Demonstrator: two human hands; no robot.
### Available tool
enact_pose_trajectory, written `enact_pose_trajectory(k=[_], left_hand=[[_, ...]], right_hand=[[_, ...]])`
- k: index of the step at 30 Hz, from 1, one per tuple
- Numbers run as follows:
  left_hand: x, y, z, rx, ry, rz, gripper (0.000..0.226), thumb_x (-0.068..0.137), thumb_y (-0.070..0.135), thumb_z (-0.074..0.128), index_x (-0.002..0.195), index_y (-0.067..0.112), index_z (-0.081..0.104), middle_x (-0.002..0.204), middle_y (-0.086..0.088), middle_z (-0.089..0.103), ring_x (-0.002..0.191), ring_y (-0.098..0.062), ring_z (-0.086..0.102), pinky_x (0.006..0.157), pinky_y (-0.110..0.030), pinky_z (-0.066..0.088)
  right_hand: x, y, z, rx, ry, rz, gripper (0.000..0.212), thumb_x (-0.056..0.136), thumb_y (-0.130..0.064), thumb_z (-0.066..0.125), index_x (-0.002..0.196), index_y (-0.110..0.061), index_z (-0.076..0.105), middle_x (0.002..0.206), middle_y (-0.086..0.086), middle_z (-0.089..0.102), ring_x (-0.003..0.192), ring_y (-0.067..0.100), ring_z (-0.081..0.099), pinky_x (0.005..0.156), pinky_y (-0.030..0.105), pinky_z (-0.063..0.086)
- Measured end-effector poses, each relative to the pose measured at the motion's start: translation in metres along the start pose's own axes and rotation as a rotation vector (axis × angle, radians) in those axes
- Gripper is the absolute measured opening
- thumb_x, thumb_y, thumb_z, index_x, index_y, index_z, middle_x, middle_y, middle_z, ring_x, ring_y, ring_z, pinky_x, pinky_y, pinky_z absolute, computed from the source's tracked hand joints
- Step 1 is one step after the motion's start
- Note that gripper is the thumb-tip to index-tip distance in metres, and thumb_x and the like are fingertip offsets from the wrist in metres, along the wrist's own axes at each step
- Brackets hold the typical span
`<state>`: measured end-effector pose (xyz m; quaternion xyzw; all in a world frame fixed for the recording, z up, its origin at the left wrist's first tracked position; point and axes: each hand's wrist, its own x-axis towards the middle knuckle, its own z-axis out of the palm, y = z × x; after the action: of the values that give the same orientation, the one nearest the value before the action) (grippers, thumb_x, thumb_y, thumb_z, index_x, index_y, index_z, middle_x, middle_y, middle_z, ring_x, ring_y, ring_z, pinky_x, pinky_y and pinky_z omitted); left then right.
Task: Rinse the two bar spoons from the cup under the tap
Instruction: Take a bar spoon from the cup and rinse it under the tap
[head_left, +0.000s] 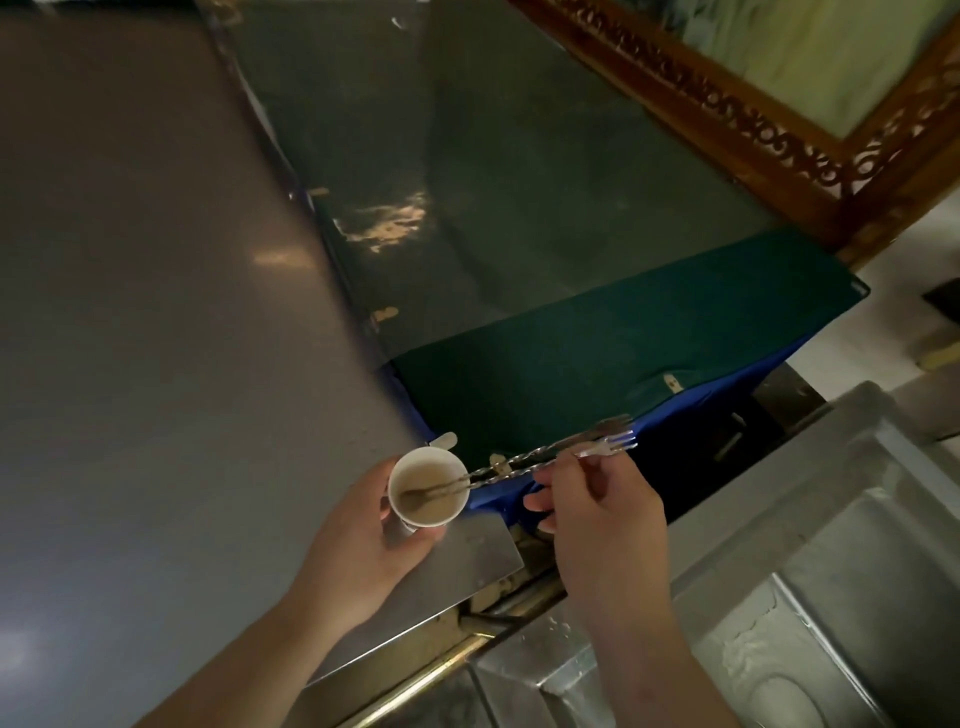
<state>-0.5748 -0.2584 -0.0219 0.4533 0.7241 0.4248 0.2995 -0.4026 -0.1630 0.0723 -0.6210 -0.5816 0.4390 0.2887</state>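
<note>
My left hand (358, 535) grips a small white paper cup (429, 487) holding a little brownish liquid. Two long twisted metal bar spoons (519, 466) lean out of the cup to the right, bowls down in the liquid, forked ends (615, 435) up. My right hand (597, 512) pinches the upper part of the spoon shafts just below the forked ends. Cup and spoons hang over the corner of a grey steel counter (156, 312). No tap is visible.
A steel sink (831, 623) with a wet drainboard lies at the lower right. A dark green and blue cloth (649, 353) covers a glass-topped surface behind the cup. A carved wooden frame (753, 119) runs along the upper right.
</note>
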Motion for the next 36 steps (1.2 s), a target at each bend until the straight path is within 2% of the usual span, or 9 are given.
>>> enact_pose_trajectory(k=[8, 17, 23, 25, 27, 28, 30, 32, 36], left_hand=[[0.001, 0.001, -0.001, 0.004, -0.013, -0.003, 0.056, 0.066, 0.060, 0.075, 0.112, 0.067, 0.043, 0.113, 0.044, 0.054, 0.104, 0.018, 0.055, 0.070, -0.001, 0.046], [0.000, 0.000, -0.002, 0.009, -0.037, -0.048, 0.062, 0.068, 0.055, 0.078, 0.113, 0.069, 0.038, 0.115, 0.045, 0.051, 0.106, 0.016, 0.054, 0.072, -0.012, 0.049], [-0.004, 0.012, 0.000, -0.016, -0.035, -0.095, 0.068, 0.066, 0.054, 0.080, 0.116, 0.065, 0.035, 0.111, 0.043, 0.053, 0.105, 0.015, 0.055, 0.072, -0.015, 0.047], [-0.012, 0.013, 0.002, -0.024, 0.011, -0.119, 0.078, 0.064, 0.053, 0.082, 0.124, 0.059, 0.033, 0.121, 0.034, 0.053, 0.112, 0.005, 0.055, 0.082, -0.023, 0.049], [-0.022, 0.014, 0.002, 0.012, 0.112, -0.199, 0.098, 0.062, 0.059, 0.080, 0.141, 0.048, 0.022, 0.142, 0.015, 0.040, 0.123, -0.009, 0.049, 0.097, -0.041, 0.048], [-0.028, 0.017, 0.002, 0.030, 0.164, -0.232, 0.102, 0.062, 0.061, 0.077, 0.144, 0.046, 0.018, 0.146, 0.009, 0.033, 0.122, -0.010, 0.046, 0.099, -0.043, 0.046], [-0.039, 0.025, 0.003, 0.043, 0.251, -0.182, 0.089, 0.069, 0.048, 0.078, 0.139, 0.052, 0.021, 0.138, 0.011, 0.034, 0.110, -0.003, 0.047, 0.088, -0.034, 0.047], [-0.046, 0.041, 0.008, 0.094, 0.265, -0.059, 0.074, 0.078, 0.025, 0.074, 0.125, 0.063, 0.031, 0.118, 0.025, 0.043, 0.101, 0.005, 0.049, 0.074, -0.023, 0.044], [-0.053, 0.088, 0.031, 0.122, 0.092, 0.055, 0.056, 0.083, 0.014, 0.060, 0.121, 0.053, 0.048, 0.111, 0.031, 0.053, 0.101, 0.007, 0.054, 0.070, -0.016, 0.042]], right_hand=[[-0.006, -0.001, -0.009, 0.120, 0.016, 0.049, 0.022, 0.092, -0.018, 0.055, 0.077, -0.023, 0.069, 0.069, -0.011, 0.075, 0.060, 0.004, 0.071, 0.048, 0.014, 0.051], [-0.017, 0.002, -0.028, 0.219, 0.099, 0.091, 0.025, 0.093, -0.012, 0.055, 0.076, -0.020, 0.071, 0.070, -0.002, 0.077, 0.062, 0.014, 0.074, 0.060, 0.034, 0.057], [-0.023, 0.005, -0.044, 0.358, 0.177, 0.145, 0.023, 0.095, -0.010, 0.055, 0.077, -0.009, 0.070, 0.066, 0.006, 0.076, 0.058, 0.019, 0.074, 0.055, 0.030, 0.055], [-0.025, 0.007, -0.051, 0.425, 0.205, 0.181, 0.021, 0.095, -0.008, 0.055, 0.079, -0.007, 0.069, 0.067, 0.008, 0.076, 0.057, 0.020, 0.073, 0.053, 0.029, 0.054], [-0.028, 0.010, -0.059, 0.530, 0.228, 0.221, 0.017, 0.095, -0.005, 0.056, 0.082, -0.004, 0.067, 0.068, 0.010, 0.076, 0.054, 0.019, 0.072, 0.048, 0.025, 0.054], [-0.029, 0.011, -0.065, 0.580, 0.230, 0.239, 0.015, 0.096, -0.002, 0.056, 0.084, -0.002, 0.065, 0.068, 0.011, 0.076, 0.053, 0.018, 0.072, 0.045, 0.022, 0.054], [-0.032, 0.014, -0.075, 0.635, 0.228, 0.260, 0.014, 0.095, 0.004, 0.054, 0.086, 0.002, 0.064, 0.068, 0.012, 0.075, 0.052, 0.017, 0.071, 0.045, 0.021, 0.053], [-0.035, 0.017, -0.089, 0.704, 0.257, 0.284, 0.016, 0.093, 0.003, 0.054, 0.081, 0.000, 0.064, 0.068, 0.015, 0.075, 0.050, 0.018, 0.069, 0.047, 0.025, 0.053], [-0.043, 0.023, -0.126, 0.827, 0.331, 0.313, 0.015, 0.091, 0.001, 0.054, 0.078, -0.003, 0.063, 0.063, 0.013, 0.074, 0.046, 0.018, 0.067, 0.047, 0.024, 0.051]])
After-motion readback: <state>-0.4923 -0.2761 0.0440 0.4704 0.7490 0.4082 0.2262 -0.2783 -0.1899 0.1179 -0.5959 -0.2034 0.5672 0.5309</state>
